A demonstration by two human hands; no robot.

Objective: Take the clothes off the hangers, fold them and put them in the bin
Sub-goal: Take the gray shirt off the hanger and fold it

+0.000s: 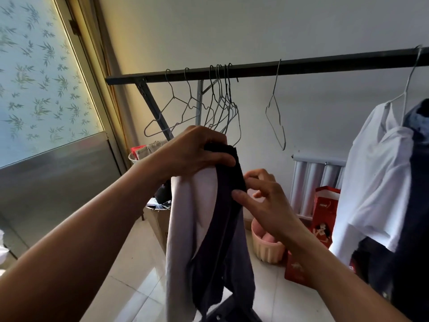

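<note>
Garment: we hold a two-tone piece (209, 240), pale lilac-white and dark navy, free of any hanger; it hangs from our hands down through 6 o'clock toward the tiled floor
Left hand: our left hand (197, 152) sits near the centre and grips the bunched top, its fingers (218, 156) curled over the dark band
Right hand: our right hand (267, 201), at 4 o'clock from the left, pinches the dark edge between thumb and forefinger, with the other fingers spread loose
Handling: we judge it light, soft and limp, neither slippery nor fragile; it will likely sag and twist wherever we leave it unsupported
Where to hold: we judge the two top corners of the dark band best, pulled apart so the cloth hangs flat for folding
Rail: the dark rail (255, 68) runs from 10 to 2 o'clock, with empty wire hangers (222, 108) clustered at 12
Waiting: a white shirt (371, 177) hangs at 3 o'clock, touching a dark garment beside it
Bin: a pink ribbed bin (267, 252) stands on the floor at 5 o'clock, partly hidden by our right forearm
</note>
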